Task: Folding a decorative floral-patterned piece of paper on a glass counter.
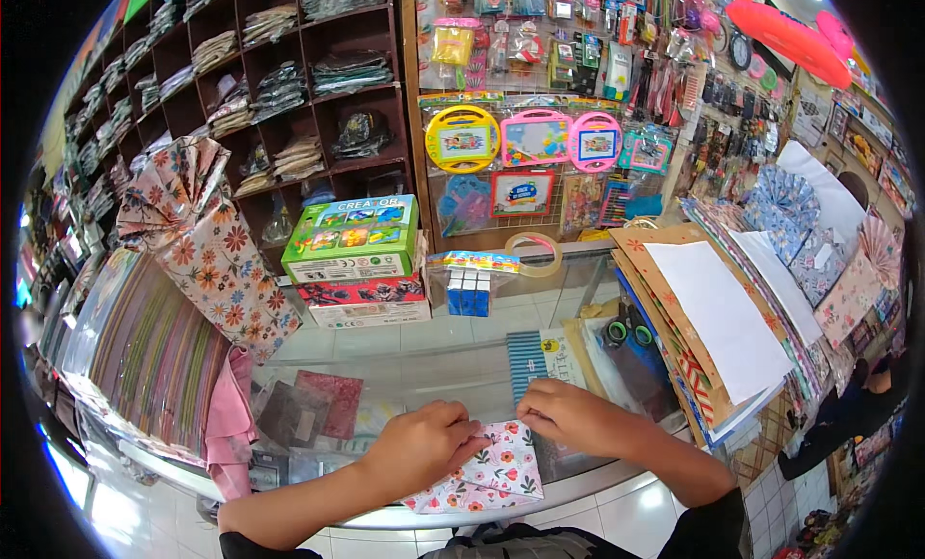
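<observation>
A piece of white floral wrapping paper, folded into a flat packet shape, lies at the near edge of the glass counter, right before me. My left hand is at its upper left, thumb and fingers closed on the paper's upper edge. At the upper right corner is my right hand, its fingers curled in and the fingertips close against the corner. Whatever may be between those fingertips is hidden. Part of the paper's left side lies under my left hand and forearm.
Beyond my hands stand a puzzle cube, a tape roll and stacked toy boxes. Scissors lie at right beside piled paper bags. A pink cloth and a floral fan-topped package are at left.
</observation>
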Demonstrator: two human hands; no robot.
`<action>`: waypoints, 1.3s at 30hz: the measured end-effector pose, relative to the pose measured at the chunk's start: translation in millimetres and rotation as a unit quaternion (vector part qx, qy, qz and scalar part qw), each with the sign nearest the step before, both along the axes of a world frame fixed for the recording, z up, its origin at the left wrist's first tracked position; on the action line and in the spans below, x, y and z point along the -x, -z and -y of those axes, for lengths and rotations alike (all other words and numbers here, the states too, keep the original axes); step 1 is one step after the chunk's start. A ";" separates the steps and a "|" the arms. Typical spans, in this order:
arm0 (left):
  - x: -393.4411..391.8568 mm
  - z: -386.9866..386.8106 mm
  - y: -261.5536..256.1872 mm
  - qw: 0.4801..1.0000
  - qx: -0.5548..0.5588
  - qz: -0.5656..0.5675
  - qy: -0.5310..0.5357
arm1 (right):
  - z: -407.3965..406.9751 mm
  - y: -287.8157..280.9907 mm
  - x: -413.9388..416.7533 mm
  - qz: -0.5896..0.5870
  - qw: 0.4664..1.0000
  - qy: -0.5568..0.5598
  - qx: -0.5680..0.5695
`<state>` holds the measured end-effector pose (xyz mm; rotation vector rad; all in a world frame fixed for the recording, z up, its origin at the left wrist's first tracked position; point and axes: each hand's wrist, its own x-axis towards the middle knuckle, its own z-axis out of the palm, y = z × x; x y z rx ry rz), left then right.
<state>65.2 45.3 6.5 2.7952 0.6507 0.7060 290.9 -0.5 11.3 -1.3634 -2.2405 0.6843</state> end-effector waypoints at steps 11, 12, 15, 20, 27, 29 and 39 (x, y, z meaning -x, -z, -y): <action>3.0 2.9 -6.7 0.999 -0.035 -0.027 -0.019 | -13.6 -5.4 -1.3 0.000 0.997 -0.034 0.065; 3.3 2.7 -6.6 0.997 -0.056 -0.039 -0.021 | -13.6 -5.4 -1.8 -0.002 0.998 -0.027 0.064; 3.7 3.5 -4.5 0.995 -0.080 -0.054 -0.030 | -13.1 -3.8 -5.6 -0.021 0.998 -0.040 0.037; 4.3 4.2 -0.2 0.994 -0.091 -0.054 -0.038 | -12.4 -5.3 -5.5 -0.019 0.998 -0.028 0.060; 3.6 3.7 -3.7 0.988 -0.124 -0.095 0.002 | -15.4 -7.9 -2.3 -0.005 0.995 -0.023 0.096; 2.7 3.7 -2.3 0.989 -0.116 -0.087 0.001 | -13.5 -1.0 -1.7 0.000 0.997 -0.012 0.078; 1.8 4.8 -2.7 0.993 -0.103 -0.062 -0.010 | -12.4 3.0 -2.5 0.015 0.998 -0.014 0.067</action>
